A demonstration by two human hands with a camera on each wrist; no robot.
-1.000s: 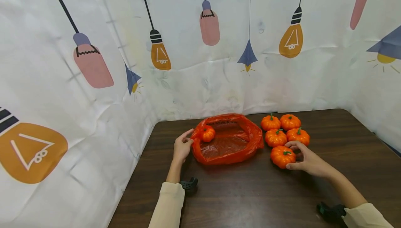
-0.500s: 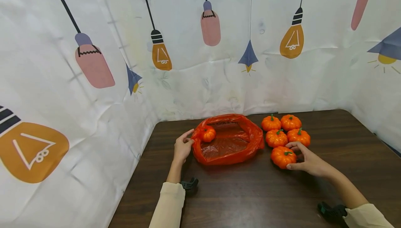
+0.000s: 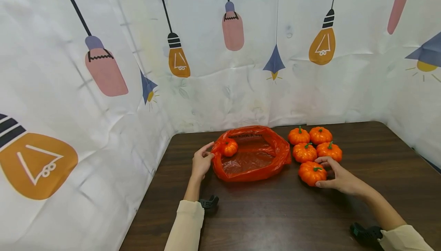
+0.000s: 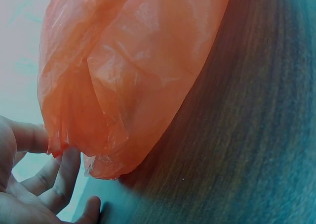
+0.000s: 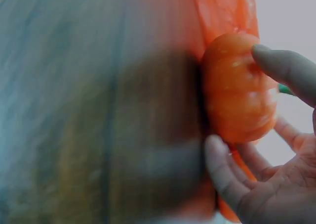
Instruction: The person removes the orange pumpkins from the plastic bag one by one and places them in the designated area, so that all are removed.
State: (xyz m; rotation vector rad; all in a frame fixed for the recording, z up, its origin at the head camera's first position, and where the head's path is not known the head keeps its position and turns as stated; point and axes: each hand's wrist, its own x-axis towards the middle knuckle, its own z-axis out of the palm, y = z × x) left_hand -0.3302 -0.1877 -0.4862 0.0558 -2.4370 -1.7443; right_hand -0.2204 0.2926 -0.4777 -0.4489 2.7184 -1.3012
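Note:
My left hand (image 3: 201, 160) pinches the left rim of an orange-red plastic bag (image 3: 253, 175). In the left wrist view, thumb and fingers meet at a gathered corner of the bag (image 4: 123, 75). Through its wide mouth a small orange pumpkin (image 3: 229, 147) shows at the bag's left side. To the right, my right hand (image 3: 339, 177) curls thumb and fingers round the nearest small pumpkin (image 3: 311, 173), which has a green stem. The right wrist view has the thumb over one side of this pumpkin (image 5: 239, 93) and the other fingers beneath; their exact contact is partly hidden.
Several more pumpkins (image 3: 304, 152) cluster just behind the gripped one, right of the bag. All stand on a dark wood table (image 3: 262, 216). A white curtain (image 3: 213, 101) printed with lamps hangs behind the table and along its left side.
Both hands, the bag and the pumpkins keep their places. The head view shifts very slightly.

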